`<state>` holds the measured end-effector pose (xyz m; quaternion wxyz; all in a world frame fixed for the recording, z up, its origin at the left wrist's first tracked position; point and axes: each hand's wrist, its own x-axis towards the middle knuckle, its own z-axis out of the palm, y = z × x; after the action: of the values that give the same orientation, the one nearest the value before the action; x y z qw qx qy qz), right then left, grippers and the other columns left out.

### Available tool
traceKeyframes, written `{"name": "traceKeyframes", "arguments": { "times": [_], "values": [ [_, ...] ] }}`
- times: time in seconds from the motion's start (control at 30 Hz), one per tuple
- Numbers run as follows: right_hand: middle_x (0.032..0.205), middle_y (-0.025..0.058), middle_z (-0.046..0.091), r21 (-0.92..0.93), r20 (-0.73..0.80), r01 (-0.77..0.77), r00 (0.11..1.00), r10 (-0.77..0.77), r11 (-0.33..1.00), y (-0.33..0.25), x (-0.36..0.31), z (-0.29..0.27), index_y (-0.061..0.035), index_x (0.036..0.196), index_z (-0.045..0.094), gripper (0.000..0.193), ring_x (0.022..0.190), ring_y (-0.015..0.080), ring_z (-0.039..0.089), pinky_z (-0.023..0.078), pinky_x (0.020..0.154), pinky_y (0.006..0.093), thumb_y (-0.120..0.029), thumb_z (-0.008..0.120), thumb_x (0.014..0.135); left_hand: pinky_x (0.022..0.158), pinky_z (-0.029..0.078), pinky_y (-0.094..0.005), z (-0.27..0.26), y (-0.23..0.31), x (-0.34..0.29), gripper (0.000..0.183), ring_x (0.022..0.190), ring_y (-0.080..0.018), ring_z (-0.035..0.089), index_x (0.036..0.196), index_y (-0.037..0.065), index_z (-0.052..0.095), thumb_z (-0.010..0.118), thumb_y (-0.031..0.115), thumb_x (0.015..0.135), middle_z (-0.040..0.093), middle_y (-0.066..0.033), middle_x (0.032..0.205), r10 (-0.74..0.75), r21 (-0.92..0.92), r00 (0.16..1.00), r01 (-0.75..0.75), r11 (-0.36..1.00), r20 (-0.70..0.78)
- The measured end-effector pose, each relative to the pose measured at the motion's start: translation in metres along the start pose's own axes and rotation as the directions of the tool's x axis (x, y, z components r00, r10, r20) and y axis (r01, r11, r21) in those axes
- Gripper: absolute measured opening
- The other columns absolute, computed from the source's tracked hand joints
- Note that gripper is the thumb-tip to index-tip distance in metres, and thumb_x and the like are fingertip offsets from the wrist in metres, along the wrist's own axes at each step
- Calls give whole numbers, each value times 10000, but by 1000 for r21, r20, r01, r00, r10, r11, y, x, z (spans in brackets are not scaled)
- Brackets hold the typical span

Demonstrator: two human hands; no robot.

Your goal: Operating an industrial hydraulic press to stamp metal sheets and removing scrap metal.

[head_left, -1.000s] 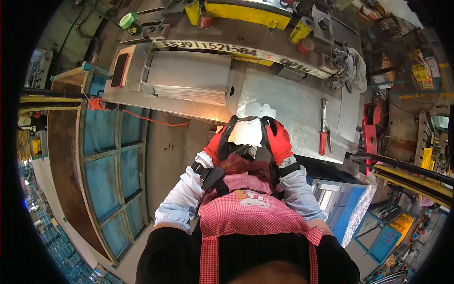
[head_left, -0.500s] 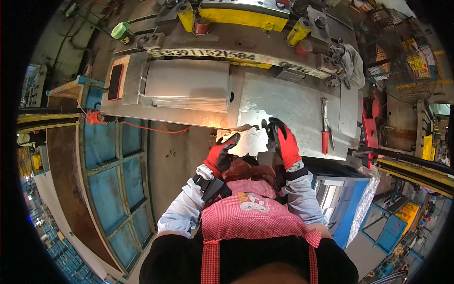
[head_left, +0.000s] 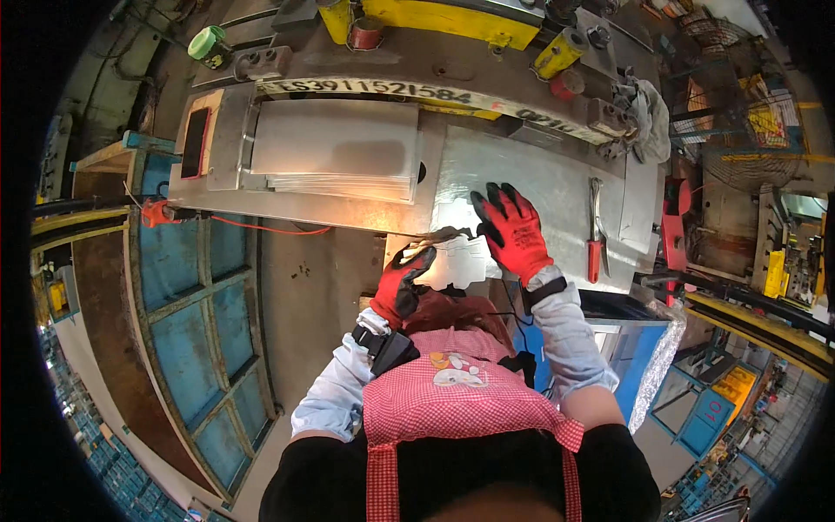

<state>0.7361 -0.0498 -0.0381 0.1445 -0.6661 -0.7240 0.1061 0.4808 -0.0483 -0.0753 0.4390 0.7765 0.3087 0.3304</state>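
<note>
A thin, shiny flat metal piece with an irregular outline hangs at the front edge of the bench, close to my apron. My left hand, in a red glove with dark fingertips, is curled at the left side of this piece and appears to grip its edge. Gloved the same way, my right hand reaches past the piece's right side, palm down over the metal plate, fingers stretched out and holding nothing. Farther left lies a stack of metal sheets. Red-handled pliers rest on the plate right of my right hand.
A phone lies at the bench's left end. Behind stands the heavy press die with yellow blocks. A green-lidded cup sits at back left, a grey rag at back right. A blue-panelled frame stands left; a red cable runs along the bench edge.
My right hand has turned palm down and spread its fingers, moving slightly up over the plate. My left hand stays at the metal piece's edge. The view has shifted slightly.
</note>
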Motion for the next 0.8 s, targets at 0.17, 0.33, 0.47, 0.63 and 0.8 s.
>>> {"name": "traceKeyframes", "arguments": {
  "times": [0.17, 0.33, 0.47, 0.63, 0.8],
  "values": [
    [1365, 158, 315, -202, 109, -36, 992, 59, 979, 21, -9, 18, -229, 1186, 508, 496, 1271, 369, 247, 164, 1034, 506, -323, 597, 707, 892, 425, -340, 3, 2, -5, 504, 1053, -272, 536, 1197, 16, 503, 629, 32, 709, 549, -145, 1148, -53, 26, 998, 53, 998, -16],
    [1365, 185, 302, -262, 86, -91, 989, 117, 961, 26, -18, 11, -212, 1186, 503, 507, 1270, 384, 240, 152, 1037, 518, -313, 596, 698, 865, 438, -285, 15, -26, -24, 543, 1055, -187, 520, 1238, 36, 463, 661, 35, 733, 522, -98, 1177, -285, -213, 954, 299, 930, 95],
    [1369, 112, 331, -141, -5, 8, 1000, -9, 990, 5, -6, -2, -195, 1290, 410, 559, 1271, 345, 262, 159, 1055, 475, -267, 551, 753, 847, 445, -272, 15, -19, -24, 483, 1059, -174, 510, 1243, 16, 447, 617, 89, 798, 504, -102, 1190, -275, -254, 960, 278, 926, 49],
    [1367, 83, 338, -149, 21, 81, 997, -79, 985, 12, -18, 3, -170, 1307, 388, 549, 1279, 310, 263, 154, 1062, 467, -235, 515, 776, 838, 457, -278, 4, 30, 7, 419, 1056, -201, 523, 1236, -7, 445, 549, 86, 841, 511, -106, 1181, -204, -518, 979, 169, 839, -11],
    [1347, 166, 325, -247, 9, -96, 995, 101, 964, 35, -73, -2, -79, 1185, 472, 503, 1273, 392, 221, 142, 1053, 506, -285, 565, 735, 833, 463, -265, 20, -7, -15, 356, 1053, -172, 524, 1221, 10, 455, 501, 96, 878, 525, -93, 1156, -430, -705, 899, 358, 613, 83]
  ]
}}
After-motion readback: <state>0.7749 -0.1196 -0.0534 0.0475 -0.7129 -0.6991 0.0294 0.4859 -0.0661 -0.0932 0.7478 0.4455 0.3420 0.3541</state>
